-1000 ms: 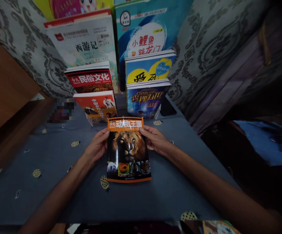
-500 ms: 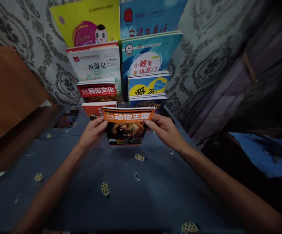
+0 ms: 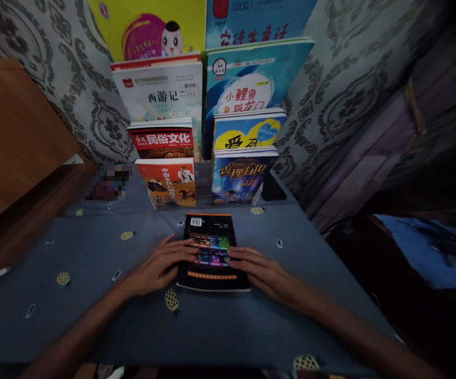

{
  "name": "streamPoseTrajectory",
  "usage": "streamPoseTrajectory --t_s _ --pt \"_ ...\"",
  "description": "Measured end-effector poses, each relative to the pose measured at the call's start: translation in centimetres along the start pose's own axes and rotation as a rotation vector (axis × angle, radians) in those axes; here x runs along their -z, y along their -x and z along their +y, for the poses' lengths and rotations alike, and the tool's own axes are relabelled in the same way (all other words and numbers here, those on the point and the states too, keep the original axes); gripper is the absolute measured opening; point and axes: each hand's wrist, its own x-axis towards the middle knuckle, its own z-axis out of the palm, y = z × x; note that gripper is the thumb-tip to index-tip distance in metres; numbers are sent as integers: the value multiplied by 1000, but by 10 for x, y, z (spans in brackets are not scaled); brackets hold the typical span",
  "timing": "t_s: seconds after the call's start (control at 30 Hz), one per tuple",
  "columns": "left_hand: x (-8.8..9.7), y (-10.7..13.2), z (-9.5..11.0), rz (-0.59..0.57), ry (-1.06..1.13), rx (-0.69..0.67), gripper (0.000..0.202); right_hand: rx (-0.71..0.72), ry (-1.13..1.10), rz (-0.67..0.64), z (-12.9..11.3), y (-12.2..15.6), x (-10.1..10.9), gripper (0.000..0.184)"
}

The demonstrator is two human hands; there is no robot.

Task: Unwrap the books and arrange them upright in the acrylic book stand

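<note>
A black book [image 3: 212,281] lies flat on the blue cloth-covered table [image 3: 141,326], back cover up. Its barcode is at the far left corner, and small coloured pictures run across the middle. The fingers of my left hand [image 3: 164,266] rest stretched out over its left edge. From the right side, my right hand [image 3: 263,271] lays its extended fingers on the cover. Neither hand grips the book. Beyond it stand an orange book [image 3: 168,184] on the left and a dark blue book [image 3: 241,176] on the right.
Behind these, more books rise in two columns, including a red one [image 3: 162,143], a white one [image 3: 160,95], a yellow-and-blue one [image 3: 247,129] and a teal one [image 3: 255,73]. A black flat object [image 3: 274,189] lies at right. A wooden panel [image 3: 22,142] stands at left.
The book was held up with its orange-and-black lion cover facing me. Now it lies back cover up on the table, nearer me, and both hands have come down and loosened onto it.
</note>
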Motion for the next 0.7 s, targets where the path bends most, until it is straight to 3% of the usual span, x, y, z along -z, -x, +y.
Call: streamPoseTrajectory --t_s 0.1,0.2,0.33,0.57,0.7 --pt "-11 6 -5 -46 -127 -60 52 -1 68 -96 5 7 -1 39" --pt "-15 9 -7 -71 -190 -88 56 13 97 -200 5 6 12 49" --pt "-17 9 -7 -63 -218 -82 56 -13 86 -252 -3 -18 19 50" --pt "-19 7 -4 -54 -268 -86 51 -106 57 -204 -10 -105 -36 54" --pt "-19 6 -4 -54 -289 -98 51 -151 79 -145 1 -119 -51 52"
